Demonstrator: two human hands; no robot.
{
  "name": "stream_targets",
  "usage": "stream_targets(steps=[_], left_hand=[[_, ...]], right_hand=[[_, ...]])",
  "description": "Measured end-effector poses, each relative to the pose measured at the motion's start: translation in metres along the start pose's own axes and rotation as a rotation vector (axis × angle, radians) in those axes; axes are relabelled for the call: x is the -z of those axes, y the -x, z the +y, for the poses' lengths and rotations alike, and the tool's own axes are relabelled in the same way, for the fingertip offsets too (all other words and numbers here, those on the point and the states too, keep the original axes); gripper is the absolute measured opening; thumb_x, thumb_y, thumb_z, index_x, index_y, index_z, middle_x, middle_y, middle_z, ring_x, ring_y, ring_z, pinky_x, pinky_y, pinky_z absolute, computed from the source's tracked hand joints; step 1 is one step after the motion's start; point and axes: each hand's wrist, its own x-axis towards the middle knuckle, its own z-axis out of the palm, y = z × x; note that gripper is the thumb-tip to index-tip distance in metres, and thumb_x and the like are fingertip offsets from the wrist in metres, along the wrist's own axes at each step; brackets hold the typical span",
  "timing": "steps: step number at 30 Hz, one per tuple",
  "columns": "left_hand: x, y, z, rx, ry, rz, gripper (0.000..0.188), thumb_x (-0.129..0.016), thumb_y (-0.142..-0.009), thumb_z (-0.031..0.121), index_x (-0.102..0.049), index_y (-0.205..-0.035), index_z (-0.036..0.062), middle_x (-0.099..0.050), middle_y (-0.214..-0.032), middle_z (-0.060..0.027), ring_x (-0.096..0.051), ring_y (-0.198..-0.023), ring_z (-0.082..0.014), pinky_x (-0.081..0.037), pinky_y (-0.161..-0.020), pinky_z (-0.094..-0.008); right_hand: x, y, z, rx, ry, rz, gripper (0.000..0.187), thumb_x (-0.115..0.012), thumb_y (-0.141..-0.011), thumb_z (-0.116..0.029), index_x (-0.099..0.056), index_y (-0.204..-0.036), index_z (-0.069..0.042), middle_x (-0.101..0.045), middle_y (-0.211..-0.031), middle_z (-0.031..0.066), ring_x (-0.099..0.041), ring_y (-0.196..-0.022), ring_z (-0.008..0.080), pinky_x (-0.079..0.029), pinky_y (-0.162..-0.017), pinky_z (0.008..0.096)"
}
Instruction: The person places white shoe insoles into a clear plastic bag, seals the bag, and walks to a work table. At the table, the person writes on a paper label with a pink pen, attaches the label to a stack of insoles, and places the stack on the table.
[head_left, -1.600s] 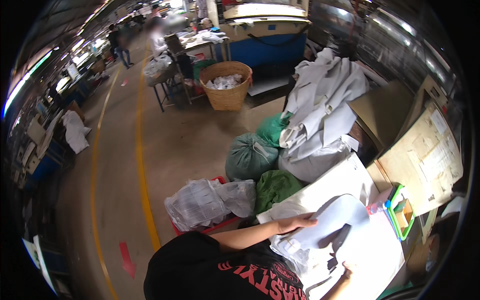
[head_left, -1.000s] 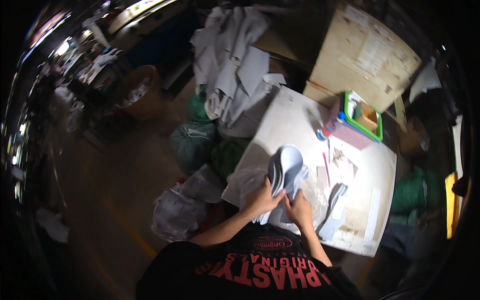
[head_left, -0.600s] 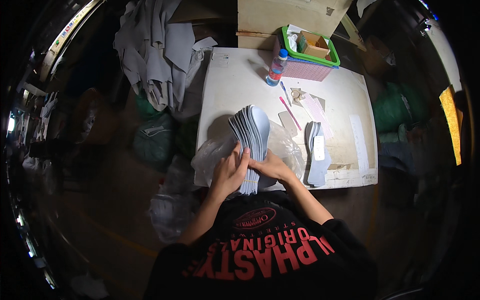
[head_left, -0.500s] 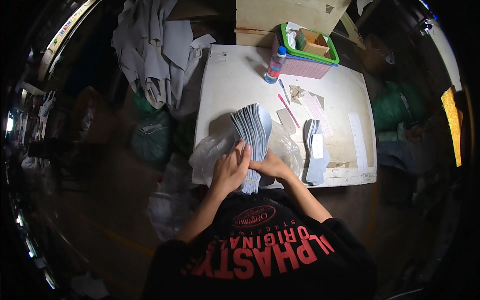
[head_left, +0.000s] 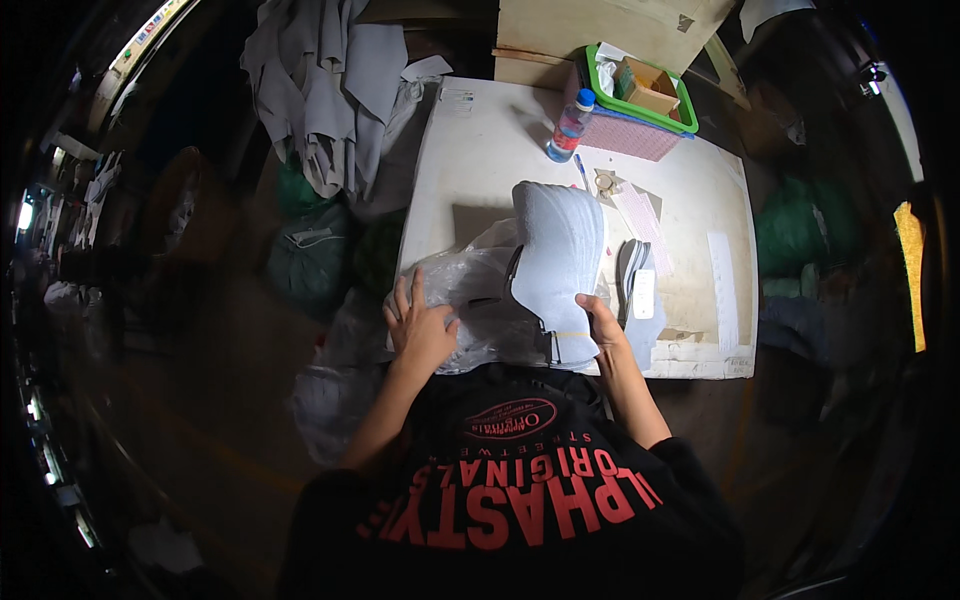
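Observation:
A thick bundle of pale blue-grey, insole-shaped cut pieces (head_left: 560, 255) stands tilted over the near part of the table, its broad rounded end away from me. A thin yellow band crosses its narrow near end. My right hand (head_left: 606, 328) grips the bundle's right edge near that end, thumb on the front face and the other fingers hidden behind. To the left, my left hand (head_left: 422, 328) is open, fingers spread over a crumpled clear plastic bag (head_left: 470, 290). The bag lies partly behind the bundle.
Right of the bundle lies a smaller stack of similar pieces (head_left: 630, 262) with a white tag (head_left: 644, 294). A blue-capped bottle (head_left: 568, 128) stands near a pink basket (head_left: 630, 134) carrying a green tray (head_left: 686, 118). A pen, tape roll and paper strips lie on the white table (head_left: 470, 150).
My left hand has let go of the bundle and moved left onto the plastic bag. The bundle has shifted right and turned its broad face toward me, held by my right hand alone.

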Motion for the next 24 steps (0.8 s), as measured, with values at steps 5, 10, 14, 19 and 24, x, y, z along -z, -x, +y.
stream_targets(steps=[5,10,14,19,24], left_hand=[[0.01,-0.025,-0.028,0.187,0.268,0.107,0.065,-0.082,-0.086,0.011,-0.06,-0.146,0.0131,-0.041,-0.162,-0.0227,-0.053,-0.134,-0.0541,-0.051,-0.108,-0.0537],[0.045,-0.042,-0.036,-0.064,0.402,-0.038,0.061,-0.077,-0.085,0.006,-0.06,-0.143,0.0042,-0.066,-0.136,-0.0214,-0.062,-0.13,-0.0423,-0.05,-0.11,-0.0471],[0.081,-0.038,-0.026,-0.286,0.69,0.027,0.058,-0.075,-0.085,0.003,-0.063,-0.142,0.002,-0.068,-0.136,-0.0192,-0.065,-0.129,-0.0354,-0.05,-0.108,-0.0398],[0.104,-0.027,-0.036,-0.169,0.636,-0.054,0.048,-0.061,-0.088,0.004,-0.067,-0.137,0.0025,-0.067,-0.138,-0.0194,-0.065,-0.129,-0.0361,-0.05,-0.108,-0.041],[0.087,-0.061,-0.04,-0.235,0.674,0.096,0.062,-0.054,-0.087,-0.004,-0.057,-0.149,0.0012,-0.061,-0.148,-0.0207,-0.068,-0.121,-0.0327,-0.054,-0.1,-0.0382]], right_hand=[[-0.001,0.006,-0.015,0.196,0.029,-0.042,0.093,-0.077,-0.08,-0.035,-0.041,-0.156,0.005,-0.063,-0.14,0.0207,-0.065,-0.125,0.0325,-0.054,-0.107,0.0445],[-0.032,0.004,-0.004,0.146,-0.105,-0.226,0.103,-0.078,-0.075,-0.045,-0.041,-0.157,0.005,-0.062,-0.141,0.0231,-0.066,-0.123,0.0339,-0.055,-0.105,0.0445],[-0.062,-0.016,0.014,0.073,-0.15,-0.298,0.099,-0.075,-0.08,-0.038,-0.035,-0.16,0.005,-0.06,-0.142,0.0243,-0.065,-0.124,0.0352,-0.055,-0.105,0.0459],[-0.083,-0.025,0.009,0.171,-0.057,-0.306,0.099,-0.074,-0.081,-0.037,-0.033,-0.16,0.005,-0.059,-0.143,0.0245,-0.065,-0.125,0.0365,-0.055,-0.106,0.0466],[-0.083,-0.017,0.006,-0.035,-0.24,-0.487,0.096,-0.073,-0.082,-0.037,-0.036,-0.16,0.005,-0.06,-0.143,0.0265,-0.066,-0.124,0.0389,-0.056,-0.105,0.0473]])
